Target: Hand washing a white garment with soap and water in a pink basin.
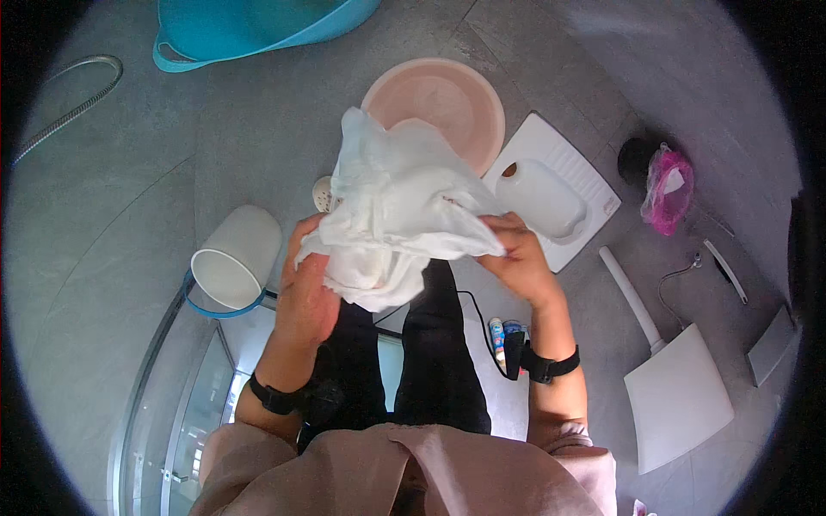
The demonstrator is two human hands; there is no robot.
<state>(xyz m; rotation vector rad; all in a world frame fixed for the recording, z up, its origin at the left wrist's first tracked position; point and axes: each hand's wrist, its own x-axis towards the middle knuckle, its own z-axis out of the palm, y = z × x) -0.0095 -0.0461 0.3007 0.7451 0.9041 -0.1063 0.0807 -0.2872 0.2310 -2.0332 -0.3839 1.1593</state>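
A white cloth (400, 193), crumpled and partly spread, hangs between my two hands in front of my legs. My left hand (306, 284) grips its bunched left side, with some fingers hidden behind the folds. Pinched in my right hand (516, 251) is a corner at the cloth's right edge. Beyond the cloth lies a round pale pink basin (445, 97), its near part covered from sight by the fabric. What garment or linen the cloth is, I cannot tell.
Right of the basin is a white squat toilet (542, 193). A white bucket (235, 258) with a blue rim stands left. A blue tub (258, 29) sits at the far left. At right are a bin with a pink bag (669, 190) and a white cistern (677, 400) with its pipe.
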